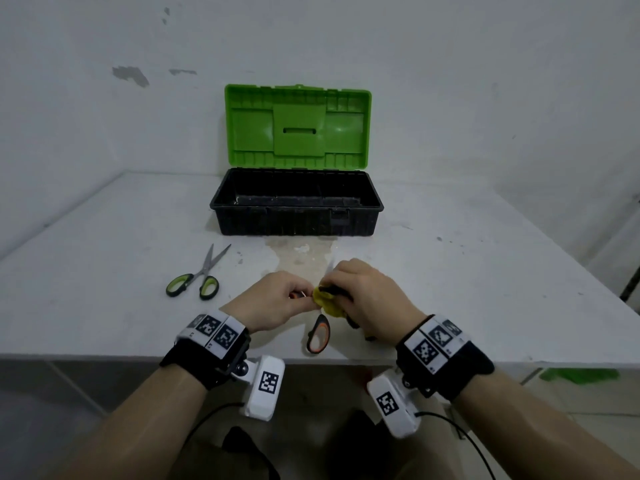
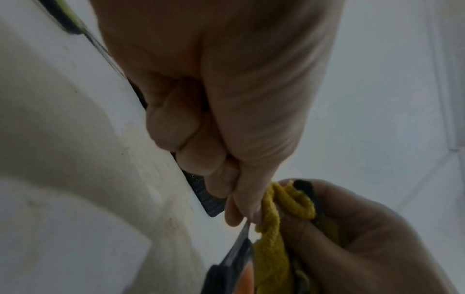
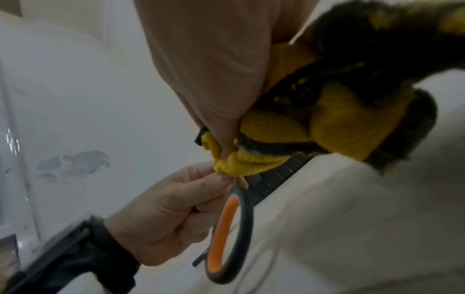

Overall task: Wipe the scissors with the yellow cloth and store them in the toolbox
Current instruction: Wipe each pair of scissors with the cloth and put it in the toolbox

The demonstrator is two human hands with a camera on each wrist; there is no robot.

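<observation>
Near the table's front edge my left hand (image 1: 294, 296) pinches a pair of orange-and-black scissors (image 1: 318, 336) close to the pivot. One handle loop (image 3: 231, 228) hangs down below the hands. My right hand (image 1: 346, 285) grips the yellow cloth (image 1: 327, 303), bunched round the blades, so only a blade tip pokes out past the fingers. From the left wrist, the cloth (image 2: 271, 238) lies against the blade (image 2: 242, 236). The toolbox (image 1: 298, 221), black with its green lid raised, stands open behind the hands.
A second pair of scissors with green handles (image 1: 199, 275) lies on the white table (image 1: 467, 271) to the left of my hands. The table's front edge runs just under my wrists. A grey wall stands close behind the toolbox.
</observation>
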